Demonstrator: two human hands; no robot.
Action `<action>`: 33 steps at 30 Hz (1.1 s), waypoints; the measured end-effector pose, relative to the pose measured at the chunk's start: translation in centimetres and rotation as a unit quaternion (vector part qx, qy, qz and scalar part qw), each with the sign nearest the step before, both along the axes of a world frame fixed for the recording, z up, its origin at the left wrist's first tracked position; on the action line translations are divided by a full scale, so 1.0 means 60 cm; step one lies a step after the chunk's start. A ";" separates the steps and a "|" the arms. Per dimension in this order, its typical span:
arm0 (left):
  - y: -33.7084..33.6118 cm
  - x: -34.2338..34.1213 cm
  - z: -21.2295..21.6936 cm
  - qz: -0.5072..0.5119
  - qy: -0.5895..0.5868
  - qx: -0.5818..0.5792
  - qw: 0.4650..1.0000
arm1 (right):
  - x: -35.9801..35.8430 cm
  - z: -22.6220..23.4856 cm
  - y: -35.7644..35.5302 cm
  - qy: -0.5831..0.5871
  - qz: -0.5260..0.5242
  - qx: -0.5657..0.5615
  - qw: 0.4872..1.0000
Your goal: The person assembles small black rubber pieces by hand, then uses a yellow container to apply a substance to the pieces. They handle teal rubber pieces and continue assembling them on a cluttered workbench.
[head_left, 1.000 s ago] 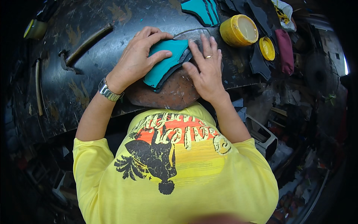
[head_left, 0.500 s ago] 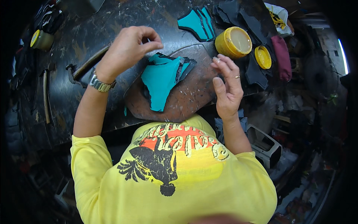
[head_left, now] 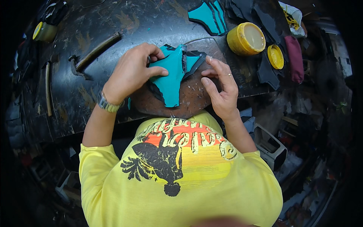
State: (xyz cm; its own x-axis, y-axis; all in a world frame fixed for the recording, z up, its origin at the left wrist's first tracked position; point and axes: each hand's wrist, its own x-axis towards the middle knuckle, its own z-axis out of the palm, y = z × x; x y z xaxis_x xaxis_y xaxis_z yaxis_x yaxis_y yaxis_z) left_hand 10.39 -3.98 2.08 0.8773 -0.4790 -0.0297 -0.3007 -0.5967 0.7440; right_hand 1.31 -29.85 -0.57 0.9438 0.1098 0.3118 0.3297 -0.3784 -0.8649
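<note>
My left hand (head_left: 136,73) grips the left edge of a turquoise cut piece (head_left: 170,85) with dark edges, thumb on top and fingers behind. The piece lies on top of others on a worn brown board (head_left: 198,92), overhanging my lap. Beneath its right side, another turquoise piece with a black border (head_left: 194,61) sticks out. Beside that border's corner is my right hand (head_left: 225,89), its thumb and fingers apart and nothing seen between them. Whether its fingertip touches the corner I cannot tell.
An open yellow tub (head_left: 239,41) of pale paste stands beyond the board, near its yellow lid (head_left: 275,56). More turquoise pieces (head_left: 204,17), black scraps (head_left: 266,73) and a maroon bundle (head_left: 293,60) lie around. To the left rest a hammer (head_left: 96,53) and a lidded jar (head_left: 46,32).
My left hand has come down onto the turquoise piece and taken hold of its left edge; the piece has turned slightly. My right hand has moved left, closer to the stack.
</note>
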 end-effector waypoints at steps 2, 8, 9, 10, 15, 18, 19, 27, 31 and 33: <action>0.006 0.019 -0.009 0.022 0.118 -0.007 0.993 | 0.001 0.000 -0.002 -0.001 -0.002 0.003 1.000; 0.035 0.063 -0.010 -0.033 0.175 -0.185 0.966 | -0.005 -0.002 -0.025 0.016 -0.056 0.056 0.997; 0.041 0.075 -0.001 -0.037 0.191 -0.219 0.956 | -0.004 -0.002 -0.030 0.022 -0.075 0.092 0.993; 0.045 0.087 0.007 -0.040 0.204 -0.256 0.944 | -0.003 -0.002 -0.033 0.027 -0.089 0.130 0.987; -0.018 0.216 -0.015 0.012 0.117 -0.210 0.971 | 0.012 -0.003 -0.043 0.021 -0.088 0.152 0.984; -0.076 0.277 -0.063 0.002 0.119 -0.175 0.977 | 0.013 -0.006 -0.038 0.032 -0.083 0.148 0.985; -0.091 0.297 -0.073 -0.014 0.144 -0.158 0.977 | 0.012 -0.007 -0.036 0.038 -0.087 0.144 0.985; -0.148 0.325 -0.104 0.036 0.001 -0.021 0.999 | 0.029 0.041 -0.082 -0.090 -0.175 -0.087 0.977; -0.135 0.260 -0.077 0.052 -0.149 0.054 0.986 | 0.081 0.079 -0.155 -0.163 -0.246 -0.187 0.937; -0.119 0.211 -0.052 0.008 -0.152 0.001 0.988 | 0.109 0.080 -0.182 -0.159 -0.267 -0.271 0.911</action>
